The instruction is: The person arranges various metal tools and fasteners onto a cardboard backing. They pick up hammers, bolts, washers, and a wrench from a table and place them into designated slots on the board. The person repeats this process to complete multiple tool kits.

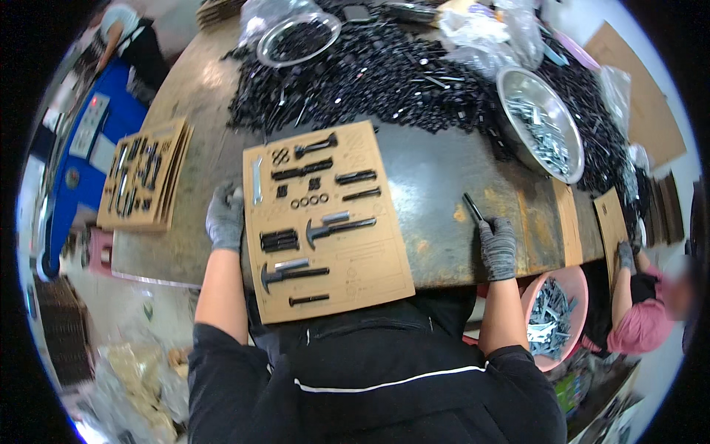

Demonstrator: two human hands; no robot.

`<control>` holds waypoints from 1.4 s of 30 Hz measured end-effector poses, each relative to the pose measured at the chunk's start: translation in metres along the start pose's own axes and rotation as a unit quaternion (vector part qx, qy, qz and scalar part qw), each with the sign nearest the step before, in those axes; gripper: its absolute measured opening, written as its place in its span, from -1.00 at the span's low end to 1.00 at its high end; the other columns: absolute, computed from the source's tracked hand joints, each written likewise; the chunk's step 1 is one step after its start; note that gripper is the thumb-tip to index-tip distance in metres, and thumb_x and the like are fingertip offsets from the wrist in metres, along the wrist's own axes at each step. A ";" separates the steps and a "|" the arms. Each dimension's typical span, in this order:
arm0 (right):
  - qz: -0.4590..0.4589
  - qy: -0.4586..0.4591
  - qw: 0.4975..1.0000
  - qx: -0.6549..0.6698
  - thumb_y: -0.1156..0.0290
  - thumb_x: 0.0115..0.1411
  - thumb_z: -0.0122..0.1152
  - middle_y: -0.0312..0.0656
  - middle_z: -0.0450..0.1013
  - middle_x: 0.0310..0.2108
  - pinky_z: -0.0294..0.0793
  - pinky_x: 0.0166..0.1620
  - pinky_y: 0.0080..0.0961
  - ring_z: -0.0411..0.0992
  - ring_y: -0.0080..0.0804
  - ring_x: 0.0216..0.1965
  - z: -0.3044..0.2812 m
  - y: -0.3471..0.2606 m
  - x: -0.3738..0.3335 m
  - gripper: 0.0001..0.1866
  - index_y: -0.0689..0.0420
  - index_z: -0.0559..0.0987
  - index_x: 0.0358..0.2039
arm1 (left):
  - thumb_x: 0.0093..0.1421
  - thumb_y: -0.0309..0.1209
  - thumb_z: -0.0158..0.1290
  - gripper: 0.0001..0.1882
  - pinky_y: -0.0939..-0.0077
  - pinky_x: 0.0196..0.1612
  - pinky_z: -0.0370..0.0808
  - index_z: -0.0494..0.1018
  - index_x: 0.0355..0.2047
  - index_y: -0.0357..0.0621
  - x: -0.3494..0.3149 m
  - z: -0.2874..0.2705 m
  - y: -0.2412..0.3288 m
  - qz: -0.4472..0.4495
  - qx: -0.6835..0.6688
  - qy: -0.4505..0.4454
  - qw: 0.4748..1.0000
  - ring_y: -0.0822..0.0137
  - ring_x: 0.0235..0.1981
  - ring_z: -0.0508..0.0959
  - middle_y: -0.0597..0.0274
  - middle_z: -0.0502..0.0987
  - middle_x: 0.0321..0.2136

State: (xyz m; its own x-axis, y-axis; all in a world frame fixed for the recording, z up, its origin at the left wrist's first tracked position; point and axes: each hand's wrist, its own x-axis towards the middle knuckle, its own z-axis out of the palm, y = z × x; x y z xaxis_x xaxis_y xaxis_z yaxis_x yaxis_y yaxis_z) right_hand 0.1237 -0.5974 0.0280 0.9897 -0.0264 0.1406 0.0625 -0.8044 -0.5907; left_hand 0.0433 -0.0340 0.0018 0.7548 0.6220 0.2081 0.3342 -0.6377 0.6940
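Observation:
In front of me a brown cardboard sheet (377, 259) overlaps the table's near edge. It carries black bolts (309, 299), rings (309, 200), black T-shaped pieces (340, 228), grey cylinders (291, 263) and a silver spanner (257, 180). My left hand (225, 217), in a grey glove, is closed at the sheet's left edge with the thumb against it. Off to the right of the sheet, my gloved right hand (498, 248) is closed around a slim black rod (472, 206), probably a bolt. The rod's lower end is hidden in the fingers.
A heap of black hardware (370, 81) covers the far table. Metal bowls (551, 166) (299, 63) stand in it. Filled cardboard sheets (140, 214) are stacked at left. A pink tub (578, 296) of silver parts is at right, near a co-worker (640, 318).

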 end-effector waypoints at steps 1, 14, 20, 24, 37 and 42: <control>0.000 -0.010 0.997 0.075 0.45 0.09 0.23 0.03 0.45 -0.38 0.41 -0.15 -0.26 0.43 -0.03 -0.29 0.007 -0.004 -0.004 -0.83 0.23 0.55 -0.30 | 0.22 -0.22 0.10 -0.59 0.44 -0.10 0.47 0.42 0.02 -0.14 0.003 0.007 -0.007 0.017 -0.012 0.014 1.000 0.27 -0.25 0.57 0.04 0.60 -0.20; -0.295 -0.246 0.922 0.042 0.35 0.07 0.27 -0.12 0.43 -0.39 0.47 -0.22 -0.27 0.44 -0.15 -0.30 0.066 -0.146 -0.046 -0.82 0.12 0.62 -0.30 | 0.22 -0.24 0.10 -0.59 0.43 -0.08 0.47 0.43 0.03 -0.15 -0.004 -0.005 0.004 -0.036 -0.033 -0.003 0.999 0.25 -0.20 0.58 0.05 0.60 -0.17; -0.266 -0.192 0.941 0.083 0.36 0.05 0.30 -0.07 0.43 -0.28 0.47 -0.09 -0.26 0.43 -0.11 -0.22 0.055 -0.151 -0.054 -0.68 0.18 0.57 -0.16 | 0.18 -0.41 0.15 -0.46 0.47 -0.06 0.46 0.28 0.16 -0.21 -0.012 -0.011 0.017 -0.091 -0.149 -0.013 0.985 0.31 -0.12 0.54 0.09 0.54 -0.08; -0.146 -0.130 0.975 0.104 0.34 0.10 0.24 0.06 0.43 -0.16 0.40 0.03 -0.19 0.40 -0.02 -0.10 0.055 -0.141 -0.044 -0.55 0.29 0.46 -0.02 | 0.17 -0.48 0.15 -0.33 0.48 -0.03 0.47 0.12 0.24 -0.25 -0.037 -0.005 0.022 -0.115 -0.286 0.009 0.951 0.28 -0.06 0.49 0.04 0.43 0.02; -0.098 -0.145 0.978 0.110 0.31 0.08 0.24 0.18 0.25 0.13 0.10 0.28 -0.08 0.17 0.13 0.19 0.080 -0.170 -0.064 -0.31 0.23 0.26 0.21 | 0.20 -0.31 0.12 -0.43 0.35 -0.23 0.62 0.18 0.15 -0.16 -0.048 -0.023 0.066 -0.249 -0.503 -0.087 0.823 0.17 -0.17 0.57 -0.05 0.44 -0.04; -0.139 -0.133 0.975 0.110 0.31 0.08 0.23 0.20 0.29 0.08 0.18 0.23 -0.09 0.22 0.10 0.15 0.086 -0.170 -0.071 -0.38 0.23 0.31 0.14 | 0.22 -0.28 0.09 -0.52 0.32 -0.20 0.61 0.26 0.10 -0.14 -0.057 -0.038 0.059 -0.237 -0.506 -0.055 0.827 0.19 -0.15 0.54 0.02 0.46 -0.07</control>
State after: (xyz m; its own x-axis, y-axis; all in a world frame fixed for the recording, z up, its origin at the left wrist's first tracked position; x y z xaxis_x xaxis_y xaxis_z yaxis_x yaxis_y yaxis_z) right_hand 0.0535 -0.4076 0.0497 0.9272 0.3531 0.1253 0.3299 -0.6107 -0.7199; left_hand -0.0011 -0.0895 0.0565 0.7404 0.6120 -0.2779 0.0053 0.4082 0.9129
